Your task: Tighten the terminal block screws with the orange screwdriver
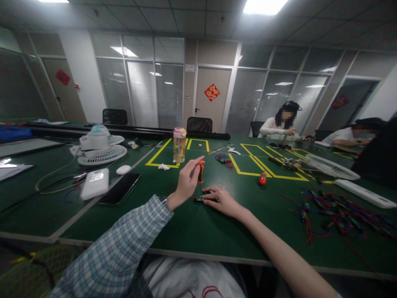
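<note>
My left hand [188, 179] is closed round the orange and black handle of a screwdriver [201, 173] held upright. Its thin shaft points down at a small green circuit board [199, 199] on the table. My right hand [223, 201] lies low over the table, its fingertips gripping the board's right side and hiding part of it. Something dark shows beneath those fingers, too covered to make out.
On the green table [186, 231] stand a pink-lidded bottle [179, 145], a red-orange object [262, 178] and a bundle of wired boards [335, 213]. A phone [120, 188], a white power bank [95, 184] and white fans [102, 149] lie left. Two people sit across, right.
</note>
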`<control>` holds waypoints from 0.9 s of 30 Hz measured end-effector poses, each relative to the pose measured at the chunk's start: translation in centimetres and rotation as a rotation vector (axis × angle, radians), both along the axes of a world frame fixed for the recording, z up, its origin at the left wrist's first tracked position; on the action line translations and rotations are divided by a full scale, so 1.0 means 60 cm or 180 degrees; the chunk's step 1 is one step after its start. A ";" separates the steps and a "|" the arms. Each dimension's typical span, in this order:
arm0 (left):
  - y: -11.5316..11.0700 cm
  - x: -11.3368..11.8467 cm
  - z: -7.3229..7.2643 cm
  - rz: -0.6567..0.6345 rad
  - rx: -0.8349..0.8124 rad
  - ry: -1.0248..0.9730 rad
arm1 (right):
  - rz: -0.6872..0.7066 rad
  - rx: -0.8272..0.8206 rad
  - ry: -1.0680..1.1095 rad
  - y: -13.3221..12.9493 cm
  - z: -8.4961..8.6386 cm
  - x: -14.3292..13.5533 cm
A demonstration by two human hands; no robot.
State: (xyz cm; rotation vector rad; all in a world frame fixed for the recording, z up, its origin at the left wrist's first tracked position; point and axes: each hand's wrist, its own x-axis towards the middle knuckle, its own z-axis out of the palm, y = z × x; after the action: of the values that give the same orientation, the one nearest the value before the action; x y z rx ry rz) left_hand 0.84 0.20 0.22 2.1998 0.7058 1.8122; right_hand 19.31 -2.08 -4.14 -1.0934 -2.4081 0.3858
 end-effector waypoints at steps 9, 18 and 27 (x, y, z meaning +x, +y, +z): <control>-0.004 0.000 0.003 0.0267 0.0191 0.0000 | 0.0033 0.0029 0.0008 0.001 -0.002 -0.001; -0.005 0.002 0.005 0.0409 0.0166 -0.0039 | 0.0000 -0.0006 0.0012 -0.001 0.001 -0.002; -0.007 0.001 0.006 0.0188 0.0156 0.0026 | 0.0000 0.0002 -0.0014 -0.004 0.006 -0.002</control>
State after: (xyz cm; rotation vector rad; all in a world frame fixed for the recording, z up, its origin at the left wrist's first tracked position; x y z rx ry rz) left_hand 0.92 -0.22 0.60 2.2411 0.7434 1.8687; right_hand 19.19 -2.30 -3.81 -1.0950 -2.4121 0.3828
